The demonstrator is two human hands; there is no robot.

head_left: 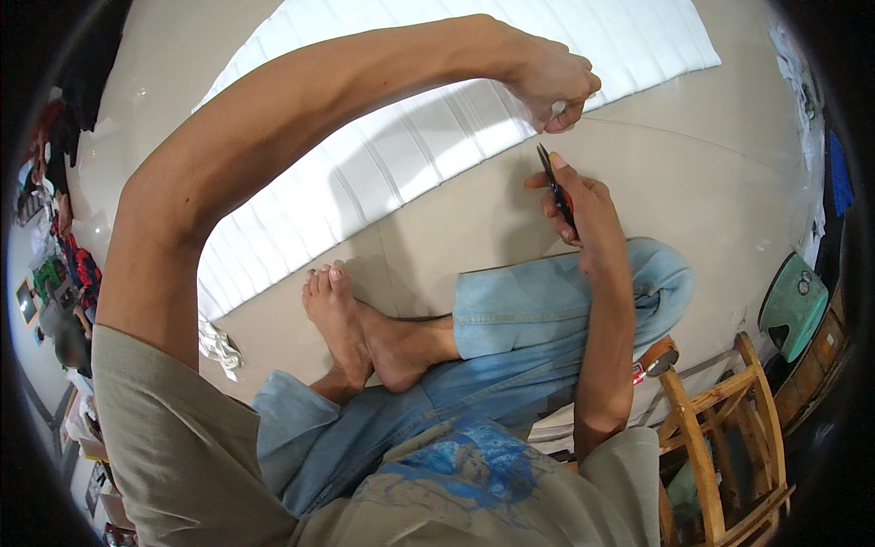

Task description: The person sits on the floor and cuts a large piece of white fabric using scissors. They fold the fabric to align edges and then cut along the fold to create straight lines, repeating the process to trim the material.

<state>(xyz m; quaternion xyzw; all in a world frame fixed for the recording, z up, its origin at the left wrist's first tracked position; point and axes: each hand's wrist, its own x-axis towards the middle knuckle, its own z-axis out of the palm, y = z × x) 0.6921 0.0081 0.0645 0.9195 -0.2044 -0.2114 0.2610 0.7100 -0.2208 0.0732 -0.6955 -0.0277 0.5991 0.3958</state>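
A long white cloth with parallel ridges lies spread on the pale floor at the top of the view. My left hand reaches over to the cloth's edge at the right, fingers curled together; whatever is in them is too small to make out. Just below it, off the cloth, my right hand grips black scissors with red on the handle, their point upward toward my left hand. My bare feet are crossed near the cloth's lower edge.
A wooden frame stands at lower right beside a green object. A crumpled white scrap lies left of my feet. Piles of coloured cloth line the left rim, where a blurred person is partly visible.
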